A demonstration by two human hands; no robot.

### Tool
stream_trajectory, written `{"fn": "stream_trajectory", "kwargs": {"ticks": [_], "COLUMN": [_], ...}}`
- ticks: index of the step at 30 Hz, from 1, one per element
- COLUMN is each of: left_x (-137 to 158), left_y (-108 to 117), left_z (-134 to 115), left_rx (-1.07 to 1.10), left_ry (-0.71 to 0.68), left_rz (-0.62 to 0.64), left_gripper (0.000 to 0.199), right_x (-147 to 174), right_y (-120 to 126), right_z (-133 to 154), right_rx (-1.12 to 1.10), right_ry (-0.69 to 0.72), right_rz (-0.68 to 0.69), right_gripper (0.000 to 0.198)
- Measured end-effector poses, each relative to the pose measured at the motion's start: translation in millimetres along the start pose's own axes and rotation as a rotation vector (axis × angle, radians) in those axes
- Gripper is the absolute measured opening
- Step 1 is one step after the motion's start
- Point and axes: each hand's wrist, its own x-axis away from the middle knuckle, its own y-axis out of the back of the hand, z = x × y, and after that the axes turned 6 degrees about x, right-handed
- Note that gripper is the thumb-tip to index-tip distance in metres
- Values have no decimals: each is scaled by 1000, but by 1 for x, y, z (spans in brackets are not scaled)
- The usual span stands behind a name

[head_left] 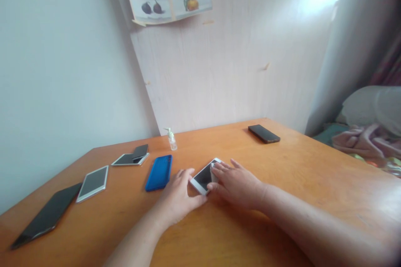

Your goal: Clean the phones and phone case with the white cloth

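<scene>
A white smartphone (203,178) with a dark screen lies flat on the wooden table, tilted diagonally between my hands. My left hand (179,196) grips its near left end, thumb at the bottom edge and fingers at the left side. My right hand (233,182) lies over the phone's right part, fingers pressing a small white wipe (213,167) on the screen. Most of the wipe is hidden under those fingers. Just left of my left hand rests a blue phone case (159,172).
A clear pump bottle (172,142) stands at the back. On the left lie a white tablet-like device (93,183), a long black pouch-like item (46,217) and another white device (123,159) with a small dark piece (140,151) on it. A black phone (263,133) lies back right on the table (313,183).
</scene>
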Motion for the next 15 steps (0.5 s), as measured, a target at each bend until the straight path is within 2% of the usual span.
{"fn": "stream_trajectory", "kwargs": {"ticks": [3,5,11,13,15], "left_x": [0,-1,0,0,-1], "left_y": [0,0,-1,-1,-2], "left_z": [-1,-3,-4,-4,-4], "left_rx": [-11,-1,45,31,8], "left_ry": [-7,1,8,0,-2], "left_rz": [-7,-10,-35,-31,-30], "left_gripper": [71,70,65,66,67], "right_x": [5,5,-7,-6,-2], "right_y": [2,2,-6,-7,-5], "right_z": [12,13,-12,-8,3], "right_rx": [-96,-120,-3,-16,-67], "right_ry": [197,245,-89,-37,108], "right_rz": [3,9,9,10,13], "right_gripper": [60,57,62,61,58]}}
